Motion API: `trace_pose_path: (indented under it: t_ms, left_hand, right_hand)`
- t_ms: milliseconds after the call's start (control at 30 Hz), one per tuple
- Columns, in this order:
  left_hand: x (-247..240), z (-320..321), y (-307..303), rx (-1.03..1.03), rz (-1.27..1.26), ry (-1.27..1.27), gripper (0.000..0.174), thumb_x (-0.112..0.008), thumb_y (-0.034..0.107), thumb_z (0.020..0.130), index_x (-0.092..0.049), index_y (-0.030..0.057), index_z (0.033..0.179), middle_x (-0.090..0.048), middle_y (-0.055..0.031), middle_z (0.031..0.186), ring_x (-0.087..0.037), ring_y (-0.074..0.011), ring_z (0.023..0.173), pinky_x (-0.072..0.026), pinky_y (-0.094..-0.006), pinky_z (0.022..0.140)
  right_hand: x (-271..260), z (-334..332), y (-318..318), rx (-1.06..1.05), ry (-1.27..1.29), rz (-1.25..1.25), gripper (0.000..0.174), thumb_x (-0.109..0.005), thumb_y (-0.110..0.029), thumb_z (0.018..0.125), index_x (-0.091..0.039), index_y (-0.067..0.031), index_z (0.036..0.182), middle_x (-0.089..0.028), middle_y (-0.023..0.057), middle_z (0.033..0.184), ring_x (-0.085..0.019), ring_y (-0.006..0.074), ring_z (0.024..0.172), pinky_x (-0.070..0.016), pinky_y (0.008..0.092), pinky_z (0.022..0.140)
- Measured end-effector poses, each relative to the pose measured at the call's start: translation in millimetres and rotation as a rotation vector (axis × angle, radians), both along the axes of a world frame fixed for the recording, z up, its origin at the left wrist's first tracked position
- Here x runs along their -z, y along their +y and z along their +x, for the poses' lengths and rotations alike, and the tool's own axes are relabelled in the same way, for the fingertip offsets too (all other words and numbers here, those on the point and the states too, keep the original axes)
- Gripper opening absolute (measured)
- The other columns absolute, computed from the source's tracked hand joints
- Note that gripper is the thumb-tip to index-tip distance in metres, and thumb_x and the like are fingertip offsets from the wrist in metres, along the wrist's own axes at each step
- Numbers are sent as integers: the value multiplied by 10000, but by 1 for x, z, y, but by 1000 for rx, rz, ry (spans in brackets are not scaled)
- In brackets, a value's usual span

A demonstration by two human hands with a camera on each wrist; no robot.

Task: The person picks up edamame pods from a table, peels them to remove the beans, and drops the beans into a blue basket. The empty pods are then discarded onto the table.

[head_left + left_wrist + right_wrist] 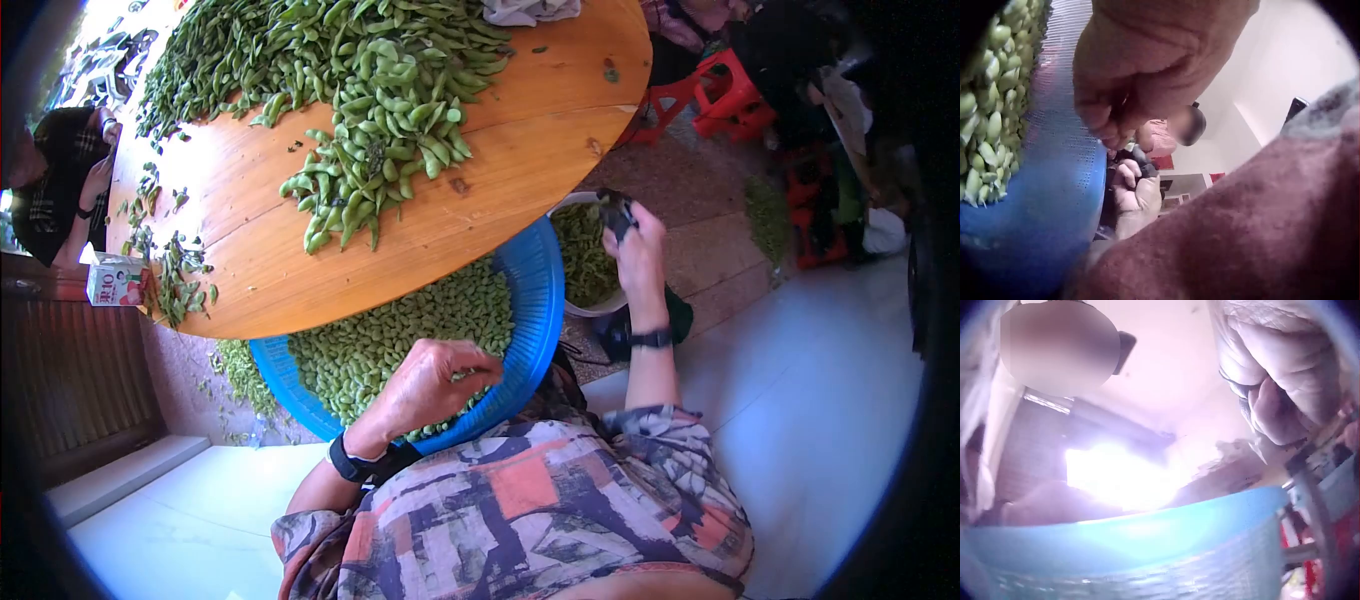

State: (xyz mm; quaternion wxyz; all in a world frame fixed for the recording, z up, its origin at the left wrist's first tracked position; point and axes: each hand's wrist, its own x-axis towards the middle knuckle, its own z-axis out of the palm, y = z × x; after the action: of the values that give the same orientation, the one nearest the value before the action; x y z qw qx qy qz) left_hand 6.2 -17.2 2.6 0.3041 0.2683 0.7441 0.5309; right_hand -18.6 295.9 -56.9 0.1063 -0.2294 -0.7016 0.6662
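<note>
My left hand (430,385) hangs over the near side of a blue plastic basket (540,330) full of shelled green beans (390,350). Its fingers are curled, thumb and fingertips close together, and no pod shows between them. Off to the right, my right hand (645,250) is over a white bucket (590,308) holding green pod shells (585,255). Its fingers are bent, with a dark covering (1147,169) about some of them; I cannot tell whether they hold a pod. On the wooden table lies a big heap of bean pods (385,130).
The round table's edge (420,295) overhangs the basket's far part. A white-and-red carton (115,280) stands at its left edge near scattered pods. Another person (65,170) sits at the far left. Red plastic stools (735,100) stand at upper right, and green scraps (245,375) litter the floor.
</note>
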Motion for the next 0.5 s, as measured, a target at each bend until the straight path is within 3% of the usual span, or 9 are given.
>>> trace_pose_path:
  t_ms: [33,67,100,167,200,267,333,400,500]
  left_hand:
    - [-3,0,-1,105,-12,45,103,-680,33,843,-710,18,941,-701,-113,955,-670,-250,862,-532,-340,750]
    - [-4,0,-2,207,-27,91,112,-693,23,816,-715,25,926,-704,-134,977,-677,-292,925,-540,-367,789]
    - [-3,1,-3,197,-26,94,112,-693,23,816,-715,25,926,-704,-134,977,-677,-292,925,-540,-367,789]
    - [-2,3,-7,138,104,292,141,-693,15,810,-704,17,950,-710,-122,965,-675,-296,938,-541,-373,808]
    - [-7,4,-11,111,90,293,141,-693,15,810,-704,17,950,-710,-122,965,-675,-296,938,-541,-373,808]
    - [-26,-1,-21,-41,51,155,176,-678,-25,800,-700,20,968,-712,-121,966,-680,-286,945,-544,-361,805]
    - [-36,-11,-35,-169,77,212,212,-628,-92,798,-692,10,973,-719,-110,934,-700,-247,878,-550,-328,767]
    - [-49,-25,-47,-318,16,227,200,-607,-106,812,-688,-2,962,-719,-84,865,-699,-173,810,-545,-280,732]
    - [-44,-53,-54,-580,-93,557,146,-646,-53,829,-682,-5,961,-688,-81,807,-665,-146,728,-524,-260,665]
  right_hand:
    - [17,-15,14,1,-48,-37,196,-415,6,863,-604,10,914,-568,11,704,-511,65,582,-416,228,489]
    - [37,-29,25,77,-106,-49,279,-421,21,857,-581,75,1079,-604,71,782,-559,113,608,-463,266,513]
    - [59,-42,39,68,-102,-47,279,-421,21,857,-581,75,1079,-604,71,782,-559,113,608,-463,266,513]
    - [94,-62,58,133,-104,-190,397,-428,31,854,-519,98,1234,-628,127,866,-600,168,639,-493,291,536]
    - [84,-63,51,246,-145,-175,473,-433,38,854,-455,99,1323,-634,157,926,-615,201,656,-486,291,528]
    - [94,-57,57,262,-144,5,370,-439,45,848,-546,78,1200,-631,125,853,-598,175,631,-464,288,508]
    - [95,-36,74,45,-194,132,248,-440,44,842,-604,40,1028,-614,92,769,-577,153,598,-437,286,488]
    - [77,-12,67,-2,-269,267,187,-426,61,821,-597,5,874,-580,59,700,-539,124,553,-404,279,462]
    - [74,16,72,-11,-412,362,276,-424,67,788,-629,30,967,-629,120,762,-611,201,630,-481,327,553]
